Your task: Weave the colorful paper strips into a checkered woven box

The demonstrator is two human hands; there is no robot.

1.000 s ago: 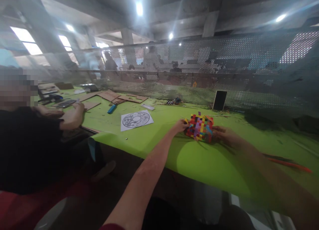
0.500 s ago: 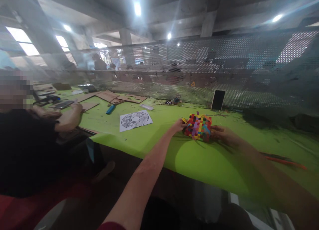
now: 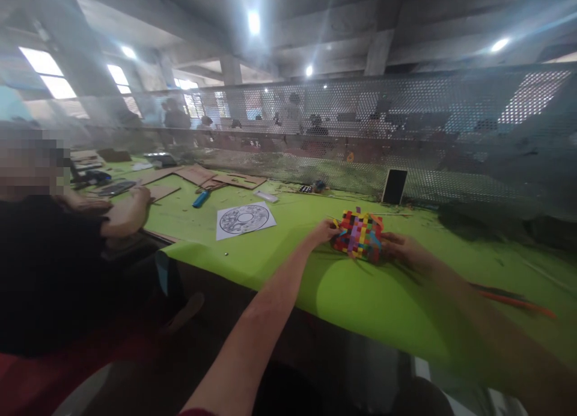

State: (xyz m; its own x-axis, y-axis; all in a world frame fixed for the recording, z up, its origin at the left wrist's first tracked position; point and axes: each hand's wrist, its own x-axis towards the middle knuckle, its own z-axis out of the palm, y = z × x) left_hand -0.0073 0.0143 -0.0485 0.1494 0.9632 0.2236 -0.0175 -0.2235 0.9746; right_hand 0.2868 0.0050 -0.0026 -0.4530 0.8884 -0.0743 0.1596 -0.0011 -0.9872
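A small woven piece of many-coloured strips (image 3: 358, 235), red, yellow, purple and blue, is held low over the green table (image 3: 279, 247). At its left edge my left hand (image 3: 325, 231) pinches it, with a yellow strip end by the fingertips. On the right side my right hand (image 3: 403, 247) has its fingers closed at the edge of the weave. Loose strip ends stick out at its top and right. The far fingers of both hands are partly hidden.
A printed circular drawing (image 3: 246, 219) lies left of centre, near a blue tool (image 3: 201, 198) and cardboard pieces (image 3: 196, 175). A dark upright panel (image 3: 394, 186) stands by the mesh divider (image 3: 288, 127). Orange strips (image 3: 518, 300) lie right. A person (image 3: 49, 247) works at the left.
The view has tilted up slightly, so things sit a little lower in it. Both hands keep hold of the woven piece, with only a slight shift of the fingers.
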